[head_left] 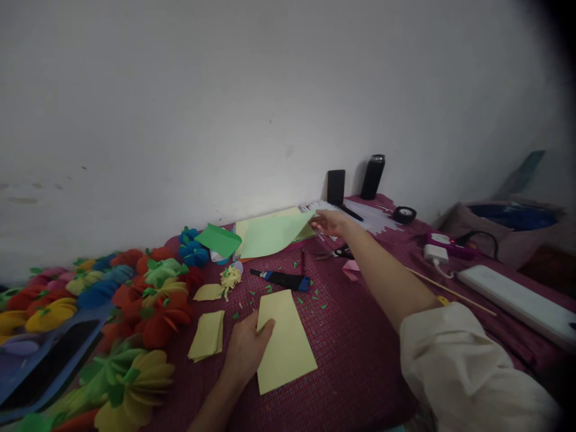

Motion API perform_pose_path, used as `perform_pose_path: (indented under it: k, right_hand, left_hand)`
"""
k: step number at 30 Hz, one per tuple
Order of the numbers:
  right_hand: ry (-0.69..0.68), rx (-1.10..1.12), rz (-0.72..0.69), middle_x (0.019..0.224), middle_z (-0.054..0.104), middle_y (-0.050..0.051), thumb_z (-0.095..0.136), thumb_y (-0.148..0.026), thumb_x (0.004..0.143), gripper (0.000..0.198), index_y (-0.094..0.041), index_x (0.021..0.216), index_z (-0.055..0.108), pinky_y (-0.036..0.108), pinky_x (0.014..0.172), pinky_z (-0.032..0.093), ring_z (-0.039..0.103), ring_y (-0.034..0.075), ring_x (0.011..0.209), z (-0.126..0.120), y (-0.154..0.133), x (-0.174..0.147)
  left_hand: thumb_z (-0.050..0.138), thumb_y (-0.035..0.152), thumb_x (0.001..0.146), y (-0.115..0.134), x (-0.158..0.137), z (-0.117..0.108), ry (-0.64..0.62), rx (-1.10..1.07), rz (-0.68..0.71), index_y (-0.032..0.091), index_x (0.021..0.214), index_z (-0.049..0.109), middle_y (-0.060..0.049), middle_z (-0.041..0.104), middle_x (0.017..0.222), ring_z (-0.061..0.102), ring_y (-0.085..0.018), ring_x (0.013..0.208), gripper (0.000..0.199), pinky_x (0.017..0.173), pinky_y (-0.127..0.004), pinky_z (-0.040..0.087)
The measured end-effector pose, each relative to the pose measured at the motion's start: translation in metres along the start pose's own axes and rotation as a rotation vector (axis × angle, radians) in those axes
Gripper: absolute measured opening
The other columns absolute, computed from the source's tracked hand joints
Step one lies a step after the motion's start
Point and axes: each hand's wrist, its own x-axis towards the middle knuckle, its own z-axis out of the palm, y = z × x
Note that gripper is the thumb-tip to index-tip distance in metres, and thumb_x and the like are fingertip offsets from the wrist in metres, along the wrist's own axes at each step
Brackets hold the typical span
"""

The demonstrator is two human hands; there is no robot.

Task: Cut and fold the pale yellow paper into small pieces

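Note:
My left hand [246, 349] is closed on the edge of a yellow paper sheet [288, 348], thumb on top, near the front of the table. Reaching to the back, my right hand [329, 222] pinches the right corner of a light green paper sheet [272, 235]. That corner is lifted, and the sheet lies over pale yellow sheets against the wall. Left of my left hand sits a small stack of yellow paper pieces [208, 336]. A blue and black box cutter [283, 279] lies between the hands, with green scraps around it. Scissors [335, 253] rest below my right wrist.
Colourful paper flowers [157, 300] crowd the left side, beside a phone [49, 360]. A black bottle [373, 177], a dark upright box [335, 187] and a roll of black tape [404, 215] stand at the back right. A purple power strip [450, 245] and a white bar [517, 300] lie right.

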Motion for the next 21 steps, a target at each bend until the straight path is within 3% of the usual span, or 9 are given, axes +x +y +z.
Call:
perform_pose_path:
  k: [6,9,12,15,18,21]
  right_hand:
    - [-0.121,0.06,0.069,0.064,0.061,0.012,0.032,-0.04,0.085,0.044,-0.009,0.065,0.056,0.025,0.054,0.047,0.058,0.015,0.062,0.003,-0.001,-0.007]
    - [-0.052,0.042,0.025,0.061,0.06,0.009,0.044,-0.033,0.08,0.03,-0.01,0.065,0.055,0.023,0.05,0.044,0.054,0.012,0.055,0.001,-0.002,-0.012]
    - [0.007,0.04,-0.093,0.071,0.06,0.003,0.055,-0.019,0.071,0.006,-0.013,0.073,0.057,0.017,0.053,0.04,0.051,0.007,0.058,-0.004,-0.003,-0.025]
    - [-0.027,0.058,-0.194,0.076,0.06,0.0,0.057,-0.014,0.066,0.011,-0.015,0.076,0.06,0.016,0.058,0.04,0.049,0.006,0.061,-0.004,-0.004,-0.045]
    - [-0.089,0.083,-0.235,0.072,0.06,0.0,0.057,-0.019,0.065,0.015,-0.015,0.079,0.061,0.018,0.059,0.04,0.049,0.006,0.06,0.004,-0.002,-0.069]
    - [-0.152,0.104,-0.247,0.07,0.061,0.001,0.058,-0.024,0.064,0.019,-0.014,0.08,0.061,0.021,0.06,0.041,0.05,0.007,0.058,0.017,0.0,-0.093]
  left_hand:
    - [0.044,0.034,0.076,0.002,-0.001,-0.001,0.001,0.006,-0.005,0.017,0.084,0.06,-0.005,0.066,0.078,0.059,-0.019,0.068,0.025,0.056,-0.024,0.039]
    - [0.044,0.034,0.075,0.002,-0.001,-0.001,0.002,-0.028,-0.004,0.017,0.084,0.06,-0.005,0.066,0.079,0.059,-0.019,0.068,0.026,0.055,-0.023,0.039]
    - [0.044,0.035,0.075,0.002,0.0,0.0,0.004,0.0,-0.006,0.016,0.084,0.061,-0.006,0.066,0.078,0.059,-0.02,0.069,0.026,0.056,-0.024,0.039]
    - [0.045,0.033,0.075,0.003,0.001,0.0,0.009,0.033,-0.011,0.016,0.085,0.06,-0.006,0.065,0.08,0.059,-0.02,0.072,0.024,0.058,-0.025,0.039]
    - [0.046,0.029,0.074,0.004,0.001,-0.001,0.059,-0.001,-0.016,0.019,0.101,0.053,-0.005,0.063,0.088,0.058,-0.02,0.078,0.029,0.064,-0.026,0.04]
    - [0.048,0.029,0.074,0.004,0.0,-0.002,0.144,0.051,-0.069,0.018,0.124,0.03,-0.007,0.061,0.092,0.058,-0.021,0.078,0.054,0.067,-0.029,0.041]
